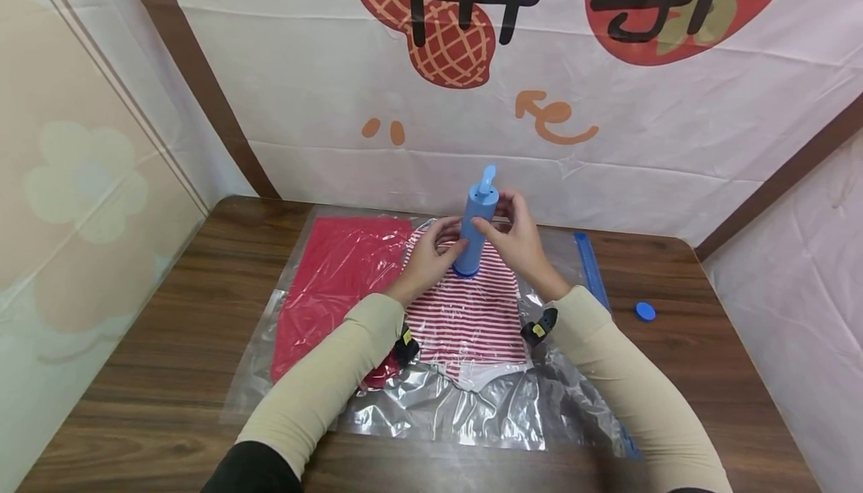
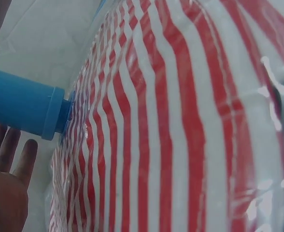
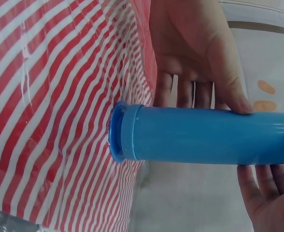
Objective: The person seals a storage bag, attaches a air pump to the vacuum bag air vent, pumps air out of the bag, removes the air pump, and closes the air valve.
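A blue hand pump [image 1: 474,229] stands upright with its base against a clear plastic storage bag [image 1: 472,422]. Under the film lie a red-and-white striped cloth item [image 1: 465,321] and a red one [image 1: 337,283] to its left. My left hand [image 1: 431,252] holds the pump from the left, thumb at its side and fingers reaching behind. Higher up, my right hand [image 1: 522,242] grips the barrel from the right. In the right wrist view the pump's flanged bottom [image 3: 117,131] sits at the striped surface. A light-blue handle [image 1: 488,177] rises from the pump's top.
On the wooden table [image 1: 135,373], a round blue cap [image 1: 645,312] lies right of the bag. A blue strip [image 1: 592,272] runs along the bag's right edge. A printed white cloth [image 1: 303,66] hangs behind the table, with more cloth at both sides.
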Demonstrator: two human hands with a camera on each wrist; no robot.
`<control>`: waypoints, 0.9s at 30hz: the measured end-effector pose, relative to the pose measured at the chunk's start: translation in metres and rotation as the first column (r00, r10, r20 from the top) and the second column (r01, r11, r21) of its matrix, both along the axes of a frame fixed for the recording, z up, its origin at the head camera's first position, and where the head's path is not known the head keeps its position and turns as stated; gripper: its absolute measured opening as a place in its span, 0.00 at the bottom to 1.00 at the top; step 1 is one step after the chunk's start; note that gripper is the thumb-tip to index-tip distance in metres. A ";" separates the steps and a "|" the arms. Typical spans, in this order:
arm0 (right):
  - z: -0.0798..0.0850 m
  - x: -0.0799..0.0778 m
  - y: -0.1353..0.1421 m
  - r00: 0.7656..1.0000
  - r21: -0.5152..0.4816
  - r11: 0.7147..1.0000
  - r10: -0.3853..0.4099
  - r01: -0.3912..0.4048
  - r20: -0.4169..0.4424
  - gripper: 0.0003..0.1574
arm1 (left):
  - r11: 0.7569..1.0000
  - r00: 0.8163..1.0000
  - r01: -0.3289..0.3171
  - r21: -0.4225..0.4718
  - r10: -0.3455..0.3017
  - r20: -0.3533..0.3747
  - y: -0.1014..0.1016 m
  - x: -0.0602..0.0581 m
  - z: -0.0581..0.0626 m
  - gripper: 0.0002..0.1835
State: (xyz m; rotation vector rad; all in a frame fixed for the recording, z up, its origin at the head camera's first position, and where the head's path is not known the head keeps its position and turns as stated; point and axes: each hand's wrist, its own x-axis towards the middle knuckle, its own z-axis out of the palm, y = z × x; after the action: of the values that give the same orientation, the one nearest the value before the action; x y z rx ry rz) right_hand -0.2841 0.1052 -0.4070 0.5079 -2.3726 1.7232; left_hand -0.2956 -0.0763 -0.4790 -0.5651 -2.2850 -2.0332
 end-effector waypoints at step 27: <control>-0.012 0.000 0.004 1.000 -0.082 0.997 0.000 0.000 -0.001 0.37 | 0.997 0.998 0.055 -0.049 -0.055 -0.003 0.002 0.007 0.011 0.27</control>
State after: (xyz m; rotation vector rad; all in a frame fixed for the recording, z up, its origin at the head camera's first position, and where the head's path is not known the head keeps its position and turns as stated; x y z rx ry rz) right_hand -0.2836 0.1092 -0.4185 0.4962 -2.2899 1.8114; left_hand -0.2890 -0.0745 -0.4683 -0.6424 -2.3486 -2.0018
